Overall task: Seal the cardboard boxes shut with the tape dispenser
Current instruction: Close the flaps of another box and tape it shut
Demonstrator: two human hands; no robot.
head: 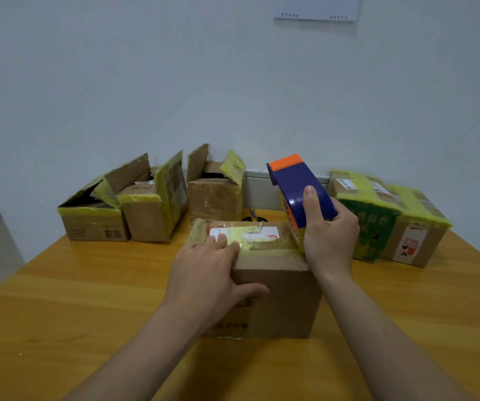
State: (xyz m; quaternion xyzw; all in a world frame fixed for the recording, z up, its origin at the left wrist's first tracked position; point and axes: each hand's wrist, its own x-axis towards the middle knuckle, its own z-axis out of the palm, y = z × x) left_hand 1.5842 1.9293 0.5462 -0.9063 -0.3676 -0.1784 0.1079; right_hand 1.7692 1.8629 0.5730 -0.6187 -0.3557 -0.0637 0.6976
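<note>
Under your hands on the tabletop (88, 285) stands the cardboard box (279, 296). Your left hand (207, 273) lies flat with straight fingers pressing its taped top. Your right hand (330, 235) grips the tape dispenser (296, 183) at the box's right edge. Beyond your left hand sit three open boxes (152, 206).

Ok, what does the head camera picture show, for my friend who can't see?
A left hand presses flat on a brown cardboard box on a yellow wooden table, while the right hand grips a blue-and-orange plastic tape dispenser at the box's top. Three open boxes wait back left; taped boxes sit right.
</note>
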